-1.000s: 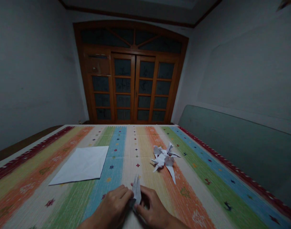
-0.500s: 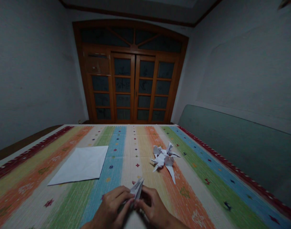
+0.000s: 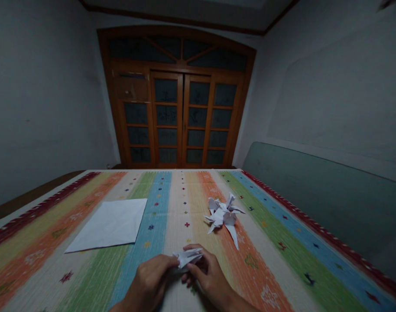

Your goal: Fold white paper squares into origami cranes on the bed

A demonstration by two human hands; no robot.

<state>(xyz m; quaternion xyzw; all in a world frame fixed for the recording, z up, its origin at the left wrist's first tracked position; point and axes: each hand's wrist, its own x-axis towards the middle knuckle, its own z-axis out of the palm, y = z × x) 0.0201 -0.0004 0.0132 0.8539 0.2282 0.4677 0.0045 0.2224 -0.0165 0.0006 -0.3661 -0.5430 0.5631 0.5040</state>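
Note:
Low in the middle of the head view, my left hand (image 3: 152,279) and my right hand (image 3: 207,276) both pinch a small folded white paper piece (image 3: 187,256) just above the striped cloth (image 3: 282,260). The piece lies tilted, its tip pointing right. Fingers of both hands are closed on it. Beyond my right hand, a cluster of finished white folded paper figures (image 3: 223,215) rests on the cloth. A flat white paper sheet (image 3: 111,224) lies to the left, apart from my hands.
The colourful striped cloth covers the whole surface in front of me. A green padded backrest (image 3: 321,195) runs along the right edge. A brown wooden door with glass panes (image 3: 181,125) stands at the far end between grey walls.
The folded piece stood upright between my fingers a second ago; it has tipped over to the right and now lies nearly flat. My hands shifted slightly around it.

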